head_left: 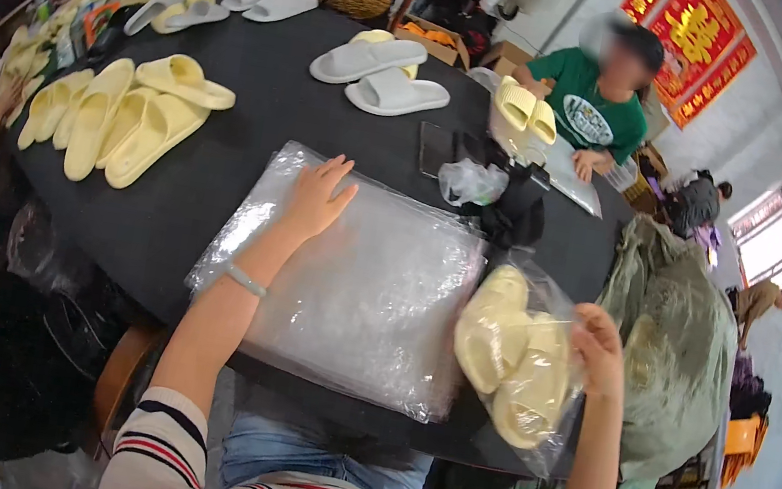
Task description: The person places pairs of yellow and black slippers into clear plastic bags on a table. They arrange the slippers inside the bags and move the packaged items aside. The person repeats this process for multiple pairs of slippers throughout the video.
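A stack of clear plastic bags [374, 293] lies on the black table in front of me. My left hand [319, 195] rests on its far left part, fingers stretched out and holding nothing. At the right, my right hand [598, 349] pinches the edge of a clear bag [560, 300]. Inside that bag is a pair of pale yellow slippers [531, 392], over the table's right edge area beside the stack. Several loose pale yellow slippers [98, 120] lie at the left, apart from my left hand.
Grey slippers [398, 94] lie farther back. A phone [435, 150], a crumpled clear bag [473, 184] and a black bundle [516, 208] are beyond the stack. A large green sack [662, 356] stands at the right. Across the table, a person in green [593, 113] handles bagged yellow slippers.
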{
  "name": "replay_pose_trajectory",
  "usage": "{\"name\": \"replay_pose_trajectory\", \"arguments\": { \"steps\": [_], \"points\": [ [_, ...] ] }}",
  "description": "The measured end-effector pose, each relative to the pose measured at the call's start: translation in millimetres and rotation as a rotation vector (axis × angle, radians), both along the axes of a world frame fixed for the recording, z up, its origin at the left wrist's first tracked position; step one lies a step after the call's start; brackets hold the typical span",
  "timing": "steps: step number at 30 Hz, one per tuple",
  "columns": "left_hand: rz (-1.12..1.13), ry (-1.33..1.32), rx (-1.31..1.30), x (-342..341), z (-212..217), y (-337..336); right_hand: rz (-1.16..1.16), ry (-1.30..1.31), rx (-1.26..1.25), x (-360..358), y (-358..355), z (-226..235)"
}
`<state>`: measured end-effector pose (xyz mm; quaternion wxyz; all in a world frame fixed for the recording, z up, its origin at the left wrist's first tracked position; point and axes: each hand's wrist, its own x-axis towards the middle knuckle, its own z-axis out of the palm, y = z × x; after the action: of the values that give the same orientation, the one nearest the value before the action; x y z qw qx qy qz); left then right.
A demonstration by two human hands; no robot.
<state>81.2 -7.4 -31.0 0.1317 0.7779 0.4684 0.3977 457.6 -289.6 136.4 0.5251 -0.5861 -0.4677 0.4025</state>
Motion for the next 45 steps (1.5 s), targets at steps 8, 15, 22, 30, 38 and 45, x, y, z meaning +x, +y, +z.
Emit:
{"name": "replay_pose_trajectory", "arguments": {
  "steps": [8, 15, 22, 30, 38, 45],
  "points": [
    [-0.233, -0.811, -0.547, -22, 14, 10, 0.022, 0.323, 0.194, -74, 35, 90],
    [-0.396, -1.383, -0.855, -53, 7, 35, 0.439, 0.237, 0.063, -170, 75, 73],
    [-0.448, -1.432, -0.981, -58, 28, 26, 0.511, -0.206, 0.036, -143, 90, 17],
    [-0.384, -1.181, -0.949, -57, 23, 27, 0.531, -0.564, -0.264, -69, 76, -47],
    [-0.569, -0.838, -0.43, -52, 53, -39, 0.442, -0.011, -0.137, -111, 76, -78],
    [-0.568, -1.078, -0.865, -57, 38, -6, 0.592, 0.467, 0.122, -114, 78, -63]
  ]
}}
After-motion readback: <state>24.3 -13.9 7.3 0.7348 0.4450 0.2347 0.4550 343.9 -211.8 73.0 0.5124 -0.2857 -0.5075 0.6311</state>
